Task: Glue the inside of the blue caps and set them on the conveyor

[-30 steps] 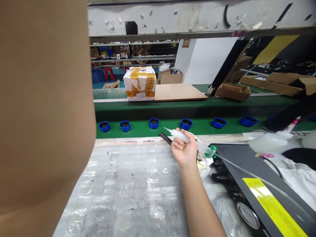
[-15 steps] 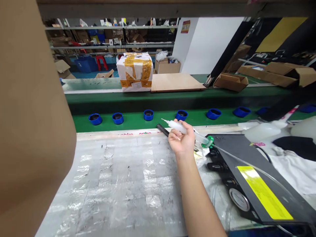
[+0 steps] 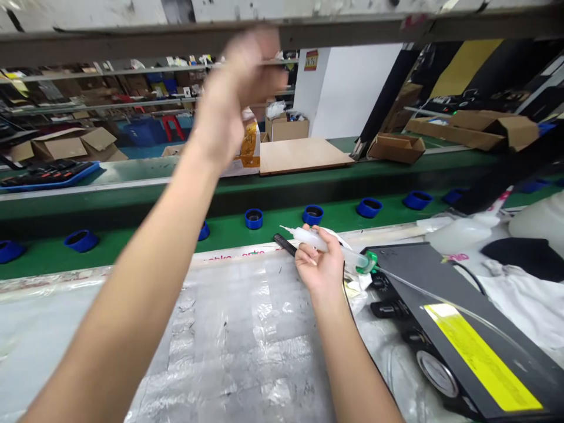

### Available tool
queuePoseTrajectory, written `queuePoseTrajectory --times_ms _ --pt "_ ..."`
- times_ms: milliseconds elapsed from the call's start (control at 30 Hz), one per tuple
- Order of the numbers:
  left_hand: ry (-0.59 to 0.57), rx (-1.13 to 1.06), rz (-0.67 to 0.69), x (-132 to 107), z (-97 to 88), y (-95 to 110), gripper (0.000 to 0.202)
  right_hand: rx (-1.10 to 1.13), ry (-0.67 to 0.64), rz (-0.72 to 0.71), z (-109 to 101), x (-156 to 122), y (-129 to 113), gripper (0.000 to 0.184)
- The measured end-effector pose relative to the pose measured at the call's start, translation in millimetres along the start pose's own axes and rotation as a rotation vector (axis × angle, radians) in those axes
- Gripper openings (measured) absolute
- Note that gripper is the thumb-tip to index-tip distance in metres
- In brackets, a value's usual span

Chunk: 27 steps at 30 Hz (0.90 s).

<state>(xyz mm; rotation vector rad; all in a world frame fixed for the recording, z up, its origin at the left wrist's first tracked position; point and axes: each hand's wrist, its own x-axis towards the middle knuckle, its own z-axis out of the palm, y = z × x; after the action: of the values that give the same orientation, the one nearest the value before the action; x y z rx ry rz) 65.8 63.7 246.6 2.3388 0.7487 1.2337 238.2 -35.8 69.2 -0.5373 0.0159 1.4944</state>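
My right hand [image 3: 319,258] is wrapped round a translucent dispensing syringe [image 3: 308,238], its thin tip pointing left. A green cap [image 3: 368,262] closes the syringe's rear end, and a clear tube runs from it over the dark dispenser box [image 3: 423,276]. Raised high and smeared by motion, my left hand [image 3: 238,94] is in front of the shelves; its fingers are too blurred to read. Several blue round cups with dark insides lie in a row on the green belt, one blue cup [image 3: 254,218] just beyond the syringe tip. A black ribbed stick [image 3: 285,244] is beside my right hand.
A worktop covered in clear plastic and tape [image 3: 247,335] spreads in front of me. An overhead beam [image 3: 335,32] crosses the top. Behind the belt are a flat board [image 3: 304,155], a taped parcel [image 3: 250,144] and an open carton [image 3: 396,147]. A white bottle [image 3: 462,235] lies at right.
My left arm has swung from close to the camera at left to reach up and forward. The view has shifted slightly left. My right hand still holds the syringe.
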Motion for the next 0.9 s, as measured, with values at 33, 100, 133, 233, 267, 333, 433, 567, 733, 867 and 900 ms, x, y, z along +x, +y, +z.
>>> queuePoseTrajectory --times_ms 33,100,133,233,267,333,433,567,733,867,900 --pt "-0.006 0.0 0.01 -6.5 9.2 -2.6 0.032 0.006 -0.004 0.002 -0.2 0.2 0.7 0.006" --pt "-0.029 0.024 -0.035 -28.5 33.4 -14.1 0.017 0.006 -0.029 -0.022 -2.2 1.5 1.6 0.01" --pt "-0.058 0.054 -0.095 -41.9 46.1 -22.9 0.014 0.0 -0.044 -0.036 -3.8 2.7 1.6 0.012" --pt "0.068 0.36 -0.448 -81.2 75.5 -57.5 0.024 -0.006 -0.056 -0.063 -8.8 6.4 0.2 0.018" --pt "0.097 0.422 -0.512 -92.6 81.5 -70.0 0.026 -0.002 -0.056 -0.066 -9.9 7.2 -0.6 0.019" --pt "0.119 0.488 -0.591 -112.2 89.5 -94.0 0.031 0.008 -0.06 -0.072 -11.0 7.5 -1.7 0.023" --pt "0.049 0.485 -0.688 -133.7 97.5 -124.0 0.052 0.013 -0.075 -0.079 -11.2 7.0 -1.6 0.025" --pt "0.024 0.431 -0.679 -153.2 99.7 -140.0 0.053 0.002 -0.092 -0.085 -12.9 8.5 -1.1 0.026" --pt "0.01 0.304 -0.583 -195.1 88.9 -113.3 0.051 -0.058 -0.145 -0.116 -15.3 8.9 0.4 0.025" --pt "0.001 0.125 -0.537 -236.2 87.2 -88.4 0.066 -0.298 -0.24 -0.223 -14.0 3.9 15.1 0.026" --pt "0.021 0.084 -0.557 -242.2 88.1 -85.3 0.071 -0.375 -0.265 -0.253 -14.2 2.4 20.7 0.027"
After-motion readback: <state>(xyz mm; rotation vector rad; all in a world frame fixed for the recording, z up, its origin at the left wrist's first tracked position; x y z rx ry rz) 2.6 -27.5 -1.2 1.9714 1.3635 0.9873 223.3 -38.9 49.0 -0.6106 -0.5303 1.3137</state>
